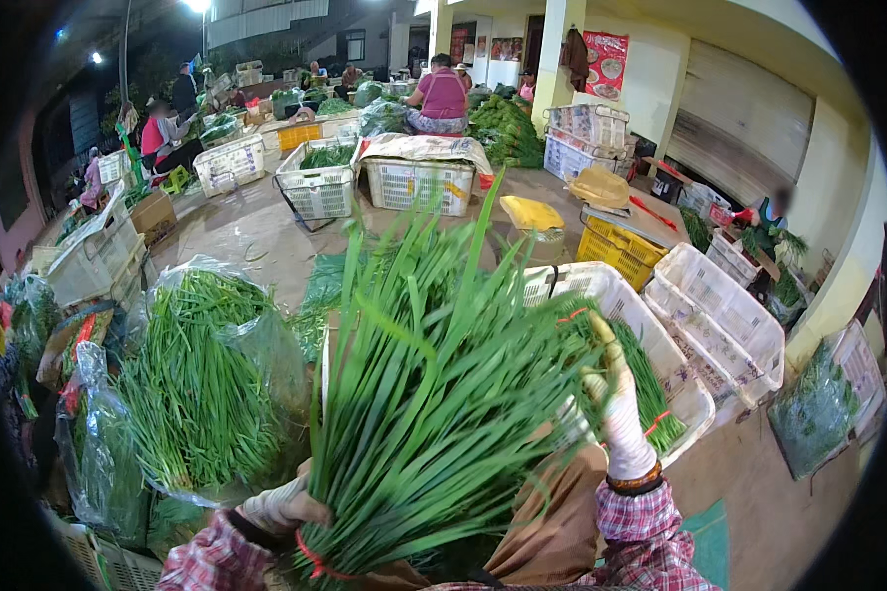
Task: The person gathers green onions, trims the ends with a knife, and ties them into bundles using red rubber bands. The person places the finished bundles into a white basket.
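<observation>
A large bunch of long green leaves, probably garlic chives [406,369], fans out before me, with a red tie [318,558] around its lower end. My left hand [288,506], in a pale glove, grips the bunch just above that tie. Raised at the leaf tips on the right is my gloved right hand [617,399], its fingers apart; leaves partly cover it. Behind that hand, tied green bundles [647,377] with red bands lie in a white plastic crate [691,391]. An open clear plastic bag of loose green leaves [199,377] stands at my left.
More white crates [717,325] stand at the right, near a yellow crate [621,247] and a pillar [843,281]. Beyond the bunch are a crate of greens [318,185] and a covered crate [421,185]. Several people sit farther off among heaped greens [506,129]; one person [772,221] is at the right.
</observation>
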Demonstrator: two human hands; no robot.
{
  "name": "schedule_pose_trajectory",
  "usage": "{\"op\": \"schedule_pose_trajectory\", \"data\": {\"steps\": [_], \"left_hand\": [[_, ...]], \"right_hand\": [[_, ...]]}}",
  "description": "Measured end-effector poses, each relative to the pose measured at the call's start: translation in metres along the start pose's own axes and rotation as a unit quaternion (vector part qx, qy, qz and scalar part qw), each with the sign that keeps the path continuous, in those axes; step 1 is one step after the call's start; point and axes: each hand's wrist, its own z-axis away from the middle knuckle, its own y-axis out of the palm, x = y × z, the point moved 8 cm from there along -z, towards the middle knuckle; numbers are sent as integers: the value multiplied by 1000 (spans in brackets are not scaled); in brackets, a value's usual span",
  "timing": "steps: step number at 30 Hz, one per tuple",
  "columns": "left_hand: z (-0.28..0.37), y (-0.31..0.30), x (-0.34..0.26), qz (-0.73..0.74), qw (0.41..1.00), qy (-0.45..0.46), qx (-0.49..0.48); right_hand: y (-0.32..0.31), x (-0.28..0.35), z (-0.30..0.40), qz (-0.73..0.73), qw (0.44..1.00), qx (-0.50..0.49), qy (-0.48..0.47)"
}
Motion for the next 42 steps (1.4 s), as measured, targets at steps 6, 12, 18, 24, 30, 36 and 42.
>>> {"op": "schedule_pose_trajectory", "data": {"steps": [6,12,18,24,30,36,42], "left_hand": [[123,-4,44,8,991,-88,-99],[204,22,73,-31,942,-278,-185],[200,40,89,35,951,-248,-181],[196,43,96,-40,961,-215,-170],[192,42,98,-61,958,-193,-203],[180,45,100,-91,960,-169,-204],[179,50,93,-68,959,-188,-202]], "right_hand": [[-1,-25,-6,99,991,79,-52],[75,-73,6,179,961,210,33],[143,-133,44,94,906,386,148],[173,-141,58,-21,919,354,173],[168,-149,63,-54,929,292,222],[158,-163,63,-42,950,243,191],[63,-180,0,382,922,68,-3]]}}
